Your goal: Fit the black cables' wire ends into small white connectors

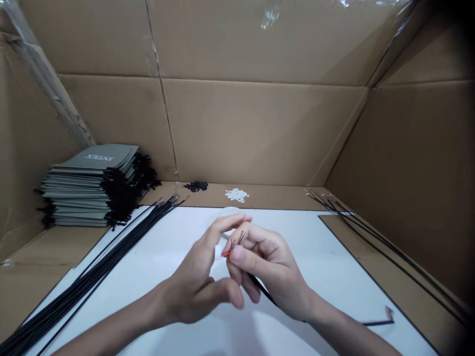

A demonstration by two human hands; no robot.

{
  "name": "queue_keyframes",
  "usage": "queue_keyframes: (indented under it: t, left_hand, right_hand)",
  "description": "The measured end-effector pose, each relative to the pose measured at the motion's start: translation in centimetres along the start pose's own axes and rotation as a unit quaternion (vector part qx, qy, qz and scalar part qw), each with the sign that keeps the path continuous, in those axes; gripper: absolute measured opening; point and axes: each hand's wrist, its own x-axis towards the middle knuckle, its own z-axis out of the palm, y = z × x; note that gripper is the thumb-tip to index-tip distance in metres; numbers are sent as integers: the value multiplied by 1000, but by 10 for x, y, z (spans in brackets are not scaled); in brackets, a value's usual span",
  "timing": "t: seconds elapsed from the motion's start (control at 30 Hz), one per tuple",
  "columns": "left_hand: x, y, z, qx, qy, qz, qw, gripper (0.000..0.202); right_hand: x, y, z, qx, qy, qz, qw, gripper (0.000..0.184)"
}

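My right hand (265, 267) pinches a thin black cable (264, 291) between thumb and index finger. Its split end shows several fine coloured wires (239, 239) and a red wire (225, 253). Facing it, my left hand (202, 277) has its thumb spread away from its fingers, and the fingertips reach toward the back of my right hand. A small white piece (217, 252) shows beside the left palm, close to the red wire; I cannot tell whether it is attached or held. Past the right forearm, the cable's other end (382, 323) seems to lie on the white board.
A bundle of black cables (122, 247) lies at left, more cables (371, 232) at right. Grey pouches (81, 193) are stacked back left. Piles of small black parts (196, 186) and white parts (236, 195) sit behind the white board (315, 277). Cardboard walls (260, 128) enclose it.
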Motion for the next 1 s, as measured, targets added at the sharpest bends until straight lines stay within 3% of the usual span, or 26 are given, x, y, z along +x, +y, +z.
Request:
queue_keyframes:
  t: [0.1, 0.17, 0.33, 0.43, 0.73, 1.0]
  left_hand:
    - [6, 10, 4, -38, -46, -53, 997, 98]
    - [16, 16, 10, -63, -15, -64, 996, 97]
    - [53, 30, 32, -130, 125, 64, 981, 59]
    - [65, 35, 45, -147, 173, 57, 972, 42]
    - [59, 30, 57, -185, 197, -5, 963, 55]
    - [65, 11, 52, -181, 199, 10, 963, 59]
  right_hand:
    - [5, 1, 4, 0, -12, -12, 1000, 24]
    - [11, -3, 10, -1, 1, -52, 999, 23]
    - [33, -25, 30, -6, 109, -223, 969, 28]
    - [37, -31, 35, -43, 159, -276, 947, 36]
    - [35, -8, 30, 9, 204, -291, 935, 28]
    - [45, -6, 24, 66, 221, -249, 941, 23]
